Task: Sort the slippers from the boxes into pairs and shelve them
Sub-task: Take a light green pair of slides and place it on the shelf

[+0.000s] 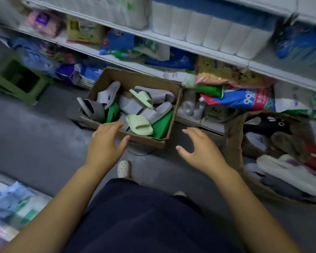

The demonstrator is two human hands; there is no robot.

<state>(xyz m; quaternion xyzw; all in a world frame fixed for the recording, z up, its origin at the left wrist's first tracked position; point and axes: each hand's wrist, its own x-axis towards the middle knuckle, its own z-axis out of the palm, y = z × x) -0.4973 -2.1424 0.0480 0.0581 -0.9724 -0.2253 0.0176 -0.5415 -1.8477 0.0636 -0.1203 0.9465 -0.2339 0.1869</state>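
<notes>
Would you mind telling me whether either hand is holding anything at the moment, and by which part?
Nothing is held. The left hand and right hand are both open and spread, near the cardboard box of slippers.

Both empty hands, left (pixel 106 141) and right (pixel 201 148), hover spread-fingered over the cardboard box (pixel 135 138) of slippers (pixel 140 123).

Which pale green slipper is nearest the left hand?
The ribbed pale green slipper at the box's near wall, beside the left hand; the other lies farther back.
</notes>
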